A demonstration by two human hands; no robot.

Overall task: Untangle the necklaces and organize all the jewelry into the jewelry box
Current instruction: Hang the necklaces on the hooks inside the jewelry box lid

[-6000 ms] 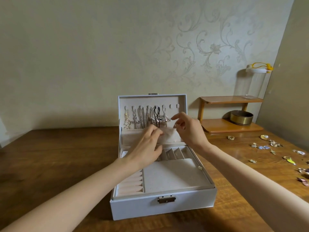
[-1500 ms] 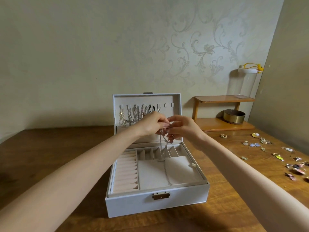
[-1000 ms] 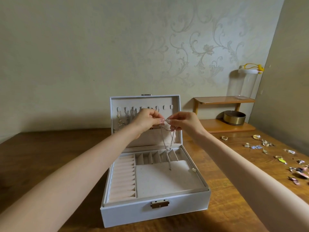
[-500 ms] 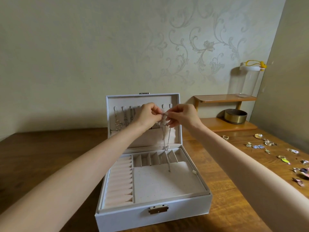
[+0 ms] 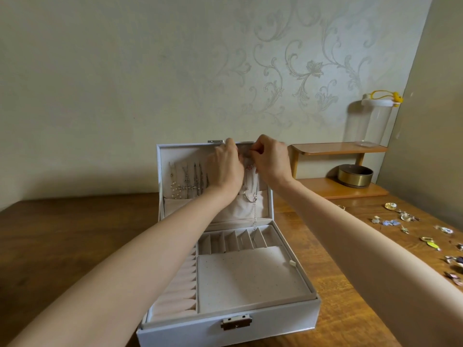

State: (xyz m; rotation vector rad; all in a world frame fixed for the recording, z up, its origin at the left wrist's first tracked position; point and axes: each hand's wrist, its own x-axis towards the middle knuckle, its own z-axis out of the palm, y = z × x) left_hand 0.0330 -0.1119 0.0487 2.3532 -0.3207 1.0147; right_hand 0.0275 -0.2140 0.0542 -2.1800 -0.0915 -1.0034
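Note:
A white jewelry box (image 5: 263, 329) stands open on the wooden table, its lid upright. Several necklaces (image 5: 190, 182) hang from hooks inside the lid on the left. My left hand (image 5: 224, 166) and my right hand (image 5: 271, 160) are raised side by side at the top right of the lid. Between them they pinch a thin silver necklace (image 5: 255, 206), which dangles down in front of the lid pocket to the small compartments. The hooks under my fingers are hidden.
Several loose earrings and small jewelry pieces (image 5: 411, 226) lie scattered on the table to the right. A two-tier wooden shelf (image 5: 335, 149) at the back right carries a gold round tin (image 5: 354, 175) and a clear jar (image 5: 377, 121).
Both hands have risen with the silver necklace from above the tray to the top right of the lid. The chain now hangs against the lid instead of over the tray.

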